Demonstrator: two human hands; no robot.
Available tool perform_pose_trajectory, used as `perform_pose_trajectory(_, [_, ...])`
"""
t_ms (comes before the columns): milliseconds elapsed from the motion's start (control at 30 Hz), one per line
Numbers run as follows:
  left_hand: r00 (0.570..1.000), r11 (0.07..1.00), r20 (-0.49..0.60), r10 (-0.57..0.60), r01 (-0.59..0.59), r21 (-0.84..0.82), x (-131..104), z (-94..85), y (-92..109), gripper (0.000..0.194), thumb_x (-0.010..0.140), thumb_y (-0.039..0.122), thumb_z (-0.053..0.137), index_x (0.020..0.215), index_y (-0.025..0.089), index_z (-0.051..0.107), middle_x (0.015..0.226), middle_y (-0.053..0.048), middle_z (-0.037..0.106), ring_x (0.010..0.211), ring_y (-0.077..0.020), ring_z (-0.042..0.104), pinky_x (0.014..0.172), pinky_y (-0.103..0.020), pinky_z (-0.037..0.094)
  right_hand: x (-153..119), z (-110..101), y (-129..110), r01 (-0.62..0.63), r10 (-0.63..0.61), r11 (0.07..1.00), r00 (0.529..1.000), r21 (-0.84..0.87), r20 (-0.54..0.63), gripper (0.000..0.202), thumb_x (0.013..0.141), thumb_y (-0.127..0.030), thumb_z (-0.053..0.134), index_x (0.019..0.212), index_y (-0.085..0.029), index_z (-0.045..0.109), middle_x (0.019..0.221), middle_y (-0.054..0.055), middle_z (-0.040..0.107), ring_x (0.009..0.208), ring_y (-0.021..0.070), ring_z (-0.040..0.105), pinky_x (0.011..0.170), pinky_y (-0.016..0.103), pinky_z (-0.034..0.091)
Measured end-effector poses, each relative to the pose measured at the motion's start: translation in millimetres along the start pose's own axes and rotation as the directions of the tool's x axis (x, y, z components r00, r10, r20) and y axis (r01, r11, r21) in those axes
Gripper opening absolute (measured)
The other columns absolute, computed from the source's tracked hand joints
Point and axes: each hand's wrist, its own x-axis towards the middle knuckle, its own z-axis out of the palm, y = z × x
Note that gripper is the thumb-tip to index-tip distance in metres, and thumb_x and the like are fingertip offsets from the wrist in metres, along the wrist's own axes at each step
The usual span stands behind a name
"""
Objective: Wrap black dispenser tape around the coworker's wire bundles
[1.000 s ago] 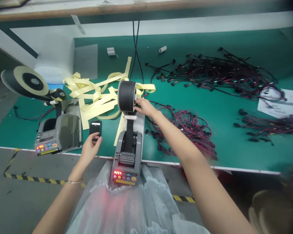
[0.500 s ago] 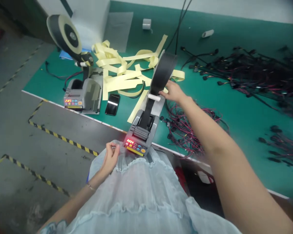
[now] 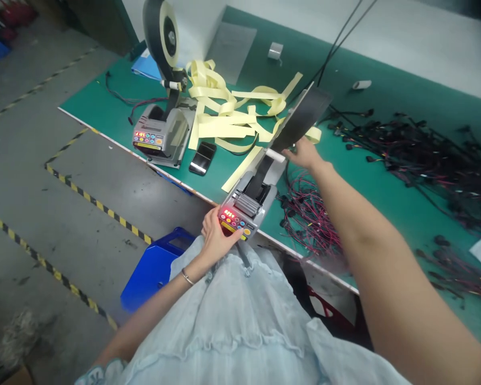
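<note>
A grey automatic tape dispenser (image 3: 248,200) stands at the bench's front edge, its red display lit. A wide roll of black tape (image 3: 302,117) rises on its rear stand, and the black strip runs down under a white roller (image 3: 275,155) into the body. My left hand (image 3: 220,232) grips the front end, thumb by the orange button and fingers round the left side. At the rear, my right hand (image 3: 304,154) is closed on the stand just behind the roll; the roll partly hides its fingertips.
Left of it stands a second tape dispenser (image 3: 160,133) with a phone (image 3: 202,158) beside it. Pale yellow strips (image 3: 224,125) lie tangled behind. Red and black wire bundles (image 3: 310,214) lie to the right. A blue stool (image 3: 156,267) is below the bench edge.
My left hand has moved from beside my clothing up onto the dispenser's front end. My right hand stays at the rear stand. The camera view has shifted.
</note>
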Motion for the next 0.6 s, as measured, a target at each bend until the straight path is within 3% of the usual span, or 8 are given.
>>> perform_pose_trajectory(300, [0.999, 0.997, -0.018, -0.029, 0.027, -0.074, 2, 7.0, 4, 0.071, 0.069, 0.035, 0.063, 0.13, 0.022, 0.028, 0.13, -0.011, 0.037, 0.122, -0.0276, 0.033, 0.099, -0.044, 0.029, 3, -2, -19, -0.039, 0.039, 0.999, 0.999, 0.023, -0.036, 0.039, 0.068, -0.029, 0.049, 0.101, -0.011, 0.058, 0.106, 0.018, 0.059, 0.097, 0.0343, 0.055, 0.083, 0.049, 0.047])
perform_pose_trajectory(600, [0.996, 0.979, -0.013, -0.092, 0.088, -0.184, 0, 7.0, 7, 0.069, 0.067, 0.031, 0.065, 0.128, 0.023, 0.032, 0.129, -0.01, 0.039, 0.118, -0.0266, 0.038, 0.095, -0.042, 0.034, -1, 3, -20, -0.092, 0.093, 0.996, 0.995, 0.02, -0.047, 0.04, 0.069, -0.035, 0.051, 0.1, -0.01, 0.059, 0.1, 0.018, 0.059, 0.092, 0.0354, 0.055, 0.081, 0.051, 0.047])
